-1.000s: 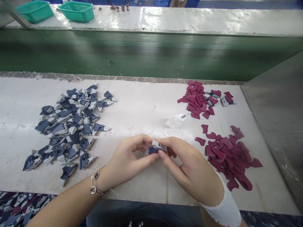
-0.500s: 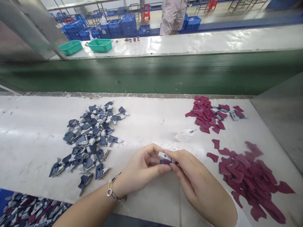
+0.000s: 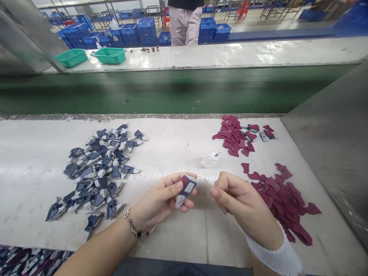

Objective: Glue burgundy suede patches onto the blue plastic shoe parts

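My left hand (image 3: 161, 201) is shut on a navy-and-grey moulded piece (image 3: 185, 189), held tilted with a maroon patch at its upper end and a pale rectangle on its face. My right hand (image 3: 241, 195) is apart from it to the right, its fingers curled with nothing visible in them. Closest to my right hand lies a heap of maroon cut pieces (image 3: 276, 195). A smaller maroon heap (image 3: 232, 134) lies further back, and a heap of navy-and-grey pieces (image 3: 100, 172) is to the left of my left hand.
All of this lies on a white work table (image 3: 172, 147), with a small clear plastic bottle (image 3: 209, 160) near the middle. Beyond is a green conveyor belt (image 3: 172, 92), then a far bench with teal baskets (image 3: 109, 55). A metal panel (image 3: 324, 153) stands right; a person (image 3: 185, 27) stands beyond.
My hands have moved apart. The piece held between them now stays in my left hand, turned to show its face, and my right hand has drawn away to the right.
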The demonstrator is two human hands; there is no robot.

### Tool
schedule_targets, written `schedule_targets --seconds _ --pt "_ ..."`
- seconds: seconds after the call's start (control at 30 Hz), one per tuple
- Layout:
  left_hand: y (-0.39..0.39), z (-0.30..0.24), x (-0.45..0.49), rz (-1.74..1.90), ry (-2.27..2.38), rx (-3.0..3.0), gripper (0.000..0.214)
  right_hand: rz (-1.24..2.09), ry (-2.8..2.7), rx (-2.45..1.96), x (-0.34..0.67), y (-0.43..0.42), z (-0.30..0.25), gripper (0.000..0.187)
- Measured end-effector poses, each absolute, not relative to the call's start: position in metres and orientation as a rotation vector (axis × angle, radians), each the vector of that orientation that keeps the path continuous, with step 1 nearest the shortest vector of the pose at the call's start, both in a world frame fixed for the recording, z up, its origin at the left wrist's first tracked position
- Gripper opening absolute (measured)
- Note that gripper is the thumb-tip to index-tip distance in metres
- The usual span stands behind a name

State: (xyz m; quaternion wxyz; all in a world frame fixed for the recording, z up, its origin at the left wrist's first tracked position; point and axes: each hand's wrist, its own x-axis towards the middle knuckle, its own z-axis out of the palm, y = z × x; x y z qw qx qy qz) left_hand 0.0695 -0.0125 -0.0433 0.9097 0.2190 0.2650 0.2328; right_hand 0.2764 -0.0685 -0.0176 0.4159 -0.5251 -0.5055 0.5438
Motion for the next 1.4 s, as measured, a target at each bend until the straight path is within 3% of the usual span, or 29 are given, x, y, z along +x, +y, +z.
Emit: schedule_targets --seconds 0.3,0.43,0.57,0.77,1.0,1.17,1.3,1.4 --pt "-0.01 -0.046 0.067 0.505 0.701 0.779 0.043 1.275 -1.306 -1.436 0.282 -0.068 -0.017 0.047" --pt "0.005 -0.051 0.074 0.589 0.953 1.106 0.048 1.034 -1.235 -1.673 0.292 -0.058 -0.03 0.03" --pt "0.029 -0.05 0.078 0.615 1.177 1.366 0.038 0.883 -1.275 -1.789 0.295 -0.035 -0.057 0.061" --pt "0.069 -0.029 0.037 0.726 1.603 1.769 0.02 0.943 -1.384 -1.719 0.29 -0.017 -0.076 0.027" --pt "0.092 -0.013 -0.002 0.665 1.643 1.831 0.008 1.044 -1.246 -1.52 0.29 -0.045 -0.046 0.059" --pt "0.067 0.0 0.028 0.649 1.341 1.649 0.025 1.076 -1.209 -1.373 0.292 -0.065 -0.004 0.044" --pt "0.037 -0.013 0.061 0.631 1.102 1.446 0.048 1.143 -1.133 -1.328 0.294 -0.069 0.016 0.054" --pt "0.02 -0.025 0.071 0.614 1.004 1.332 0.057 1.165 -1.065 -1.315 0.296 -0.068 0.014 0.049"
